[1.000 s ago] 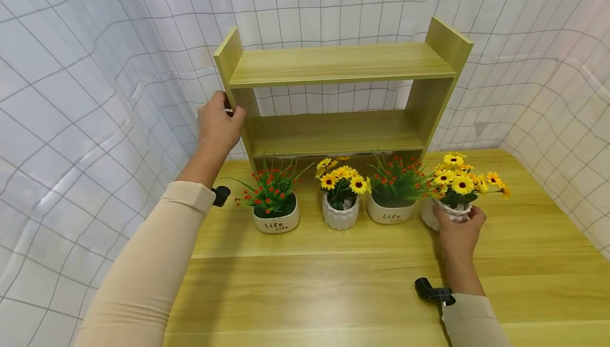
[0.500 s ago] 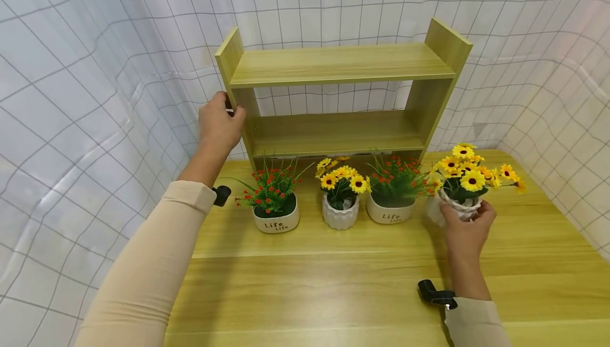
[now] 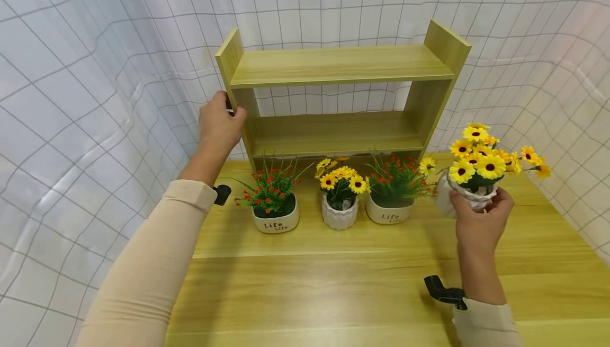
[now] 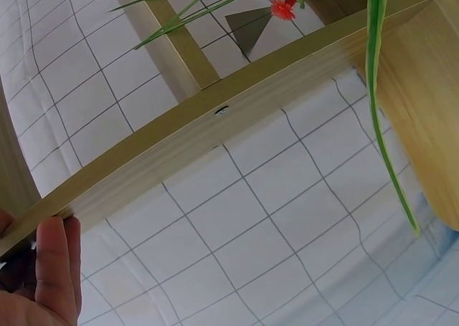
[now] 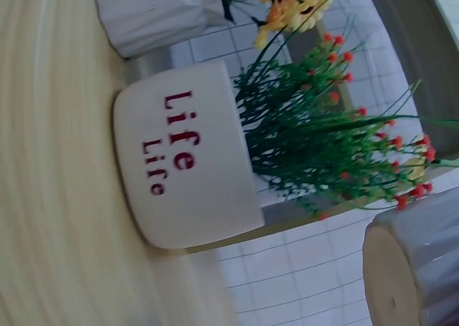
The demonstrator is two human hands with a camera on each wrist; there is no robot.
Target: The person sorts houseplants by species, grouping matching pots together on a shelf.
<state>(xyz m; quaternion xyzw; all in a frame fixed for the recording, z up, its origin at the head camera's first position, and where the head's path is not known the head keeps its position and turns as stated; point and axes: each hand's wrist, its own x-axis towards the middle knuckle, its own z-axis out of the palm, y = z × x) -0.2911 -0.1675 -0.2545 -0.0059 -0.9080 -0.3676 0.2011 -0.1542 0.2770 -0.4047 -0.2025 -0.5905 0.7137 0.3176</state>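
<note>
Right hand (image 3: 481,233) holds white pot (image 3: 476,199) of yellow flowers between thumb and fingers, lifted above table (image 3: 310,283) at right; higher, more right than one second ago. Fingertips partly hidden. Left hand (image 3: 221,125), unchanged, pinches left panel (image 3: 231,53) of far shelf (image 3: 343,64); wrist view cuts it off.

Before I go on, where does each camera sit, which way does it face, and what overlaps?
Head: on the person's head, facing forward and down at the shelf and potted plants; left hand, right hand and both sleeves show.
Left wrist: worn there, facing along the side panel; fingers show at lower left.
Right wrist: worn there, picture sideways, facing the Life pot and the raised pot from below; no hand visible.
Shared: head and right wrist both show those two pots.
</note>
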